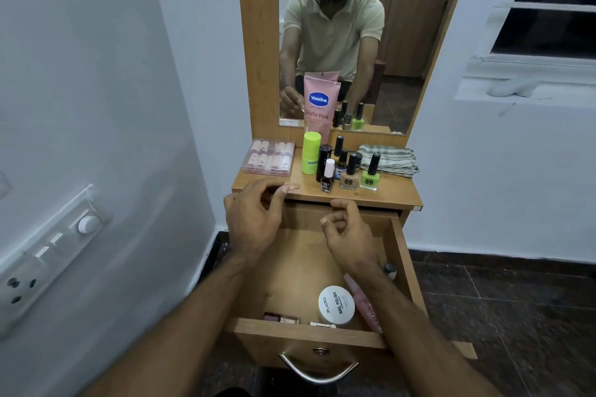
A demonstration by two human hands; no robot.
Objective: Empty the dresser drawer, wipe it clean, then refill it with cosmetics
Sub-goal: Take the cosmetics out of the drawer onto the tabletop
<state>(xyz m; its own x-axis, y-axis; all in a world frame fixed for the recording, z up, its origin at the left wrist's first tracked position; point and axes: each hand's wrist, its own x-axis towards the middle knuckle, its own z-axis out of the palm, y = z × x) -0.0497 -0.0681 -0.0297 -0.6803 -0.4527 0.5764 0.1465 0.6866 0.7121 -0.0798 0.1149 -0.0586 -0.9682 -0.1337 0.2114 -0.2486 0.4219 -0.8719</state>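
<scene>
The drawer (403,255) stands pulled out, its metal handle (317,369) nearest the camera. At the drawer's front end lie a white round tub (336,304) marked nail polish, a pink bottle (364,306) on its side just right of it, two small dark-pink pieces (281,318) to the left and a small white item (322,325) against the front wall. A little capped jar (390,270) sits by the right wall. The rest of the drawer floor is bare wood.

Both hands hover over the drawer's back half. The left hand (251,219) reaches the edge of the dresser top (393,193), its fingers curled, thumb and forefinger pinched near a small pale thing (294,186) on the top; whether they hold it I cannot tell. The right hand (346,232) has its fingers loosely curled and holds nothing.

On the top stand several nail polish bottles: a dark one with a white cap (328,177), a beige one (350,175), a green one (371,173). Left of them are a green-capped stick (311,153) and a clear box of lipsticks (269,156); a folded cloth (388,160) lies right. A pink Vaseline tube (319,108) leans on the mirror (403,42).
</scene>
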